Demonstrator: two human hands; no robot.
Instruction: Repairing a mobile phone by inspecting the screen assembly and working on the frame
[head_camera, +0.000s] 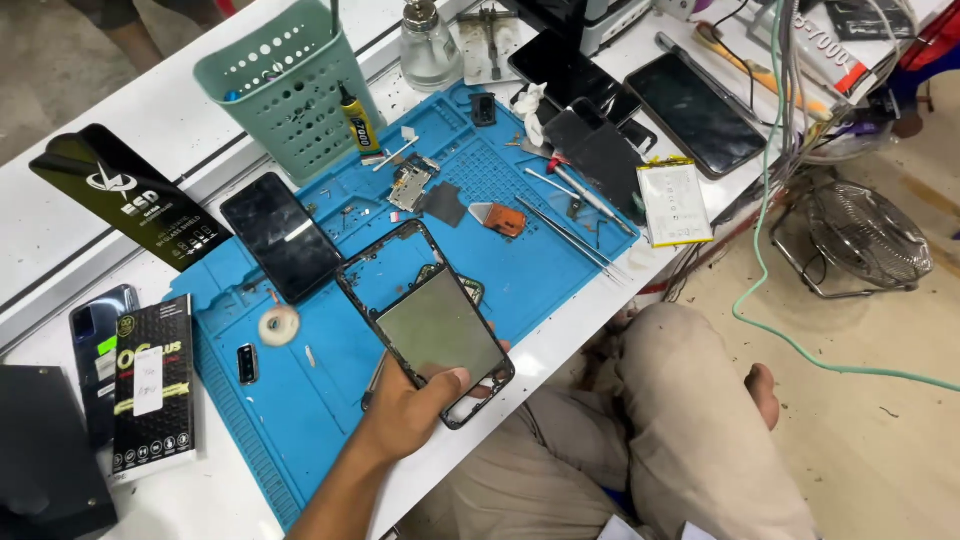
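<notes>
Blue repair mat is covering the white bench; at lower centre the left hand is gripping a stripped phone frame face-up, tilted for viewing. Right hand unseen. Tweezers and battery are lying upper right.

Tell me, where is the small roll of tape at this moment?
In the head view the roll of tape lies on the blue mat, below the black phone and left of the phone frame.

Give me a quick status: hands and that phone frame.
Left hand grips black phone frame over blue work mat. Right hand out of view. Black phone and tape roll lie alongside.
</notes>
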